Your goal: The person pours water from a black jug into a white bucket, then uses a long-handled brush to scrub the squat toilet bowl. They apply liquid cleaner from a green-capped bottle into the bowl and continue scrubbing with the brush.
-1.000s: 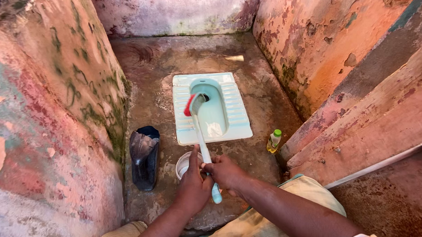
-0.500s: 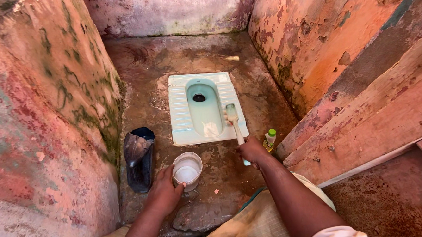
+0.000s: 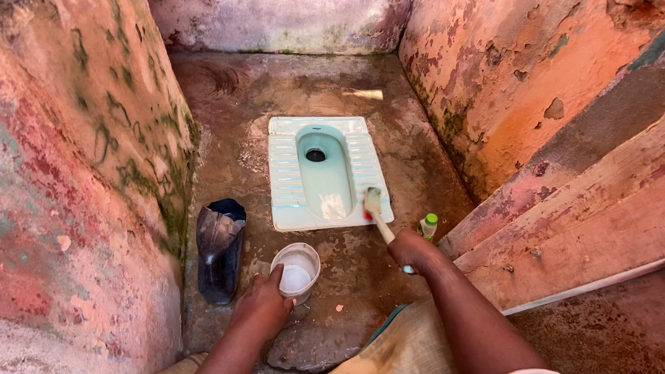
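Observation:
A pale blue squat toilet pan (image 3: 287, 189) is set in the wet concrete floor. My right hand (image 3: 412, 251) grips the handle of a long toilet brush (image 3: 375, 211) whose head rests on the pan's near right corner. My left hand (image 3: 263, 308) rests on the rim of a small white plastic cup (image 3: 297, 271) that stands on the floor just in front of the pan; whether the fingers grip it is unclear.
A black cut-open jerrycan (image 3: 219, 250) lies by the left wall. A small yellow bottle with a green cap (image 3: 428, 226) stands right of the pan. Stained, peeling walls close in on three sides; a wooden door (image 3: 600, 218) leans at the right.
My left hand let go of the brush handle and went down to the white cup. My right hand carried the brush from the pan's bowl to its near right corner.

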